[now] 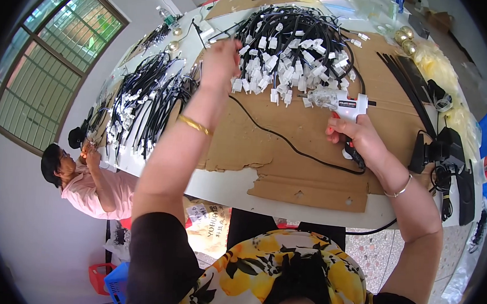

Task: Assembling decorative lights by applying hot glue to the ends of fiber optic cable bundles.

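Observation:
My right hand [361,138] is closed round the handle of a white hot glue gun [351,106] with a red trigger. Its nozzle end, coated in clear glue, points left at the pile's lower edge. My left hand [220,66] reaches to the left side of a big heap of black cables [287,29] with white plug connectors [282,71]. Motion blurs its fingers, and whatever may be in them is hidden. A second batch of black cables [160,99] with white connectors lies to the left of my left forearm.
Brown cardboard [308,181] covers much of the white table. A black cord [278,133] runs across it. Black strips [403,89], a black device [444,150] and yellowish plastic bags [433,63] lie at the right. At the left, a person in pink [99,185] works at the table.

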The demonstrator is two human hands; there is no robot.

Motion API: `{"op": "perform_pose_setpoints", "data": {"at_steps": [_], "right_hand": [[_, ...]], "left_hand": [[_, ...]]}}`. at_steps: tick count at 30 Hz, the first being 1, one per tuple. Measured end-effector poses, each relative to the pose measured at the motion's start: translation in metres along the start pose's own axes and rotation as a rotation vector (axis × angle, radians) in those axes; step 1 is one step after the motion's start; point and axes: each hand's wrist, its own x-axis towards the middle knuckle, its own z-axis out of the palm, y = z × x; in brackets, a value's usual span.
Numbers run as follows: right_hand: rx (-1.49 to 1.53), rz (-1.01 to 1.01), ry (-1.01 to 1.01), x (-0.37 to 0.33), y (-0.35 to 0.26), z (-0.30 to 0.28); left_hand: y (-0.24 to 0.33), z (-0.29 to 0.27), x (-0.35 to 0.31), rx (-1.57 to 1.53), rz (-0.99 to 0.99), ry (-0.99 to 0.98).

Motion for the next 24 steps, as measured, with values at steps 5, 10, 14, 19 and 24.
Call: {"op": "perform_pose_setpoints", "data": {"at_steps": [5,10,14,19,24], "right_hand": [[-0.005,0.002,-0.005,0.000,0.000,-0.001],[-0.104,-0.025,0.014,0.001,0.003,-0.003],[-0.123,-0.048,0.021,0.001,0.004,-0.003],[0.021,-0.069,0.015,0.001,0.011,0.000],[0.019,-0.075,0.074,-0.005,0.003,0.004]], "left_hand": [[-0.054,0.005,-0.035,-0.518,-0.170,-0.130],[-0.042,0.017,-0.066,-0.463,-0.105,-0.341],[-0.046,0.021,-0.079,-0.559,-0.120,-0.446],[-0.041,0.005,-0.087,-0.800,0.000,-0.477],[-0.052,0.004,-0.096,-0.725,-0.030,-0.357]]}}
